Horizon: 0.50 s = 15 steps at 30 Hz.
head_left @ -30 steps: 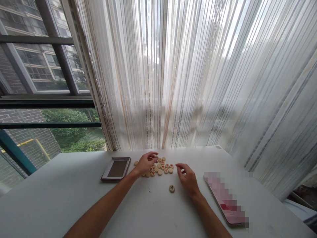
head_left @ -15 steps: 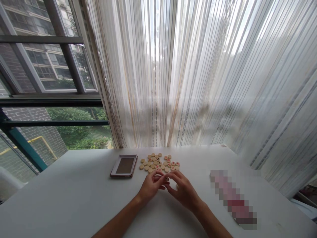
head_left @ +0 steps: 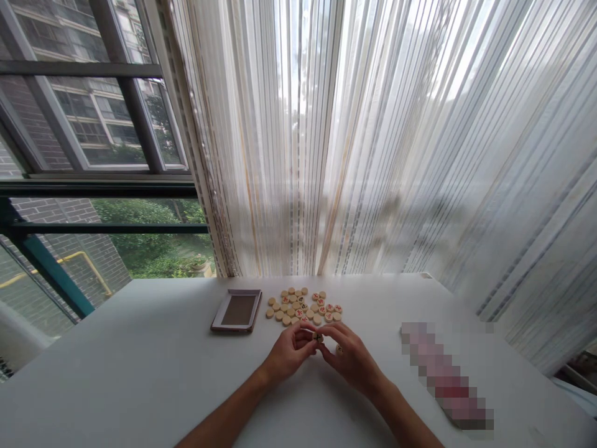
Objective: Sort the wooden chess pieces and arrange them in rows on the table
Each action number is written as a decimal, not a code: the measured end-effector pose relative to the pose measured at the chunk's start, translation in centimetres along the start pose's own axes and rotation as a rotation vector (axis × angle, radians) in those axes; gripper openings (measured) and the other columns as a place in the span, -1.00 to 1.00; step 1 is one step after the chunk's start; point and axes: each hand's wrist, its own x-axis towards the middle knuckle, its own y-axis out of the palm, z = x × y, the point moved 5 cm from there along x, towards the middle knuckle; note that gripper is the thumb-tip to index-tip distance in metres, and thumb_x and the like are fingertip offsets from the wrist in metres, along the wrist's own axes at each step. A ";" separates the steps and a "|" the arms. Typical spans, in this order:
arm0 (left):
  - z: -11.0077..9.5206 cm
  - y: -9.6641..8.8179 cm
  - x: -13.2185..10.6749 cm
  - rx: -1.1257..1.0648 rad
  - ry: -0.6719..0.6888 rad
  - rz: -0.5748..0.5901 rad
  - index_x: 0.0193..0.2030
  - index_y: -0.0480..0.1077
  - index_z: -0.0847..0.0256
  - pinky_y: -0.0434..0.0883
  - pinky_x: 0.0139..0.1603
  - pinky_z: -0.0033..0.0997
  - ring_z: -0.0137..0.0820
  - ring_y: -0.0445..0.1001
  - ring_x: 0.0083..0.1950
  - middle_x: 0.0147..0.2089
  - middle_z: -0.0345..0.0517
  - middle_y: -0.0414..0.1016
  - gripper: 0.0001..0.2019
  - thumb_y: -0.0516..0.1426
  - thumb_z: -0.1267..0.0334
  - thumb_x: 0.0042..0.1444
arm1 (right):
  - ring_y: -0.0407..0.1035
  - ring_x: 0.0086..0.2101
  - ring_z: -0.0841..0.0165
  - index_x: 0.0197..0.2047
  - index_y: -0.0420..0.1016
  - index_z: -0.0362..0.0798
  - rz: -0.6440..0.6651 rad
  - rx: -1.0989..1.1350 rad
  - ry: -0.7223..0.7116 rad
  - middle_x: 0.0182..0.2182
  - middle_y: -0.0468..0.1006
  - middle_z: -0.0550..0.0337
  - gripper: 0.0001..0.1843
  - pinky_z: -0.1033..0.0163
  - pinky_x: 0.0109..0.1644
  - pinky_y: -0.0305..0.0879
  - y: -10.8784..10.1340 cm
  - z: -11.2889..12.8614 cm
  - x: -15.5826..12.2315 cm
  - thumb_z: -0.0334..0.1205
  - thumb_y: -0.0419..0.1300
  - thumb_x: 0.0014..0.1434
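My left hand and my right hand meet just in front of the loose pieces, fingertips close together. Between them is a round Chinese chess piece, its black-marked face turned towards me. Fingers of both hands pinch it at its edges. Another chess piece shows in part beside my right hand's fingers, and I cannot tell whether it touches them. Beyond the hands lies a loose spread of pale wooden chess pieces, some with red or black characters up, others showing plain backs.
A shallow open box with a brown inside sits left of the pieces. A blurred pinkish strip lies to the right on the white table. Striped sheer curtains hang behind, with a window at the left.
The piece between my hands has turned so that its black mark faces me. A second piece has come into sight by my right hand. The whole view has shifted slightly.
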 end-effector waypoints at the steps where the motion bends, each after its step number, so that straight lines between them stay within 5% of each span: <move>1: 0.0 0.0 0.0 0.011 -0.002 -0.013 -0.10 0.39 0.25 0.51 -0.12 -0.32 -0.26 0.58 -0.12 -0.19 0.01 0.59 -0.60 0.34 0.07 0.02 | 0.46 -0.12 0.24 -0.02 0.50 0.09 -0.002 0.003 0.000 -0.14 0.55 0.10 -0.73 0.13 -0.01 0.44 0.1 0.0 0.0 -0.32 0.21 0.21; 15: -0.2 0.2 -0.3 0.059 0.070 -0.059 -0.11 0.37 0.24 0.51 -0.20 -0.36 -0.28 0.60 -0.18 -0.18 0.01 0.59 -0.66 0.26 0.06 0.12 | 0.49 -0.16 0.24 -0.05 0.52 0.09 0.007 0.034 0.032 -0.19 0.59 0.13 -0.78 0.17 -0.05 0.43 0.0 -0.5 -0.1 -0.24 0.23 0.22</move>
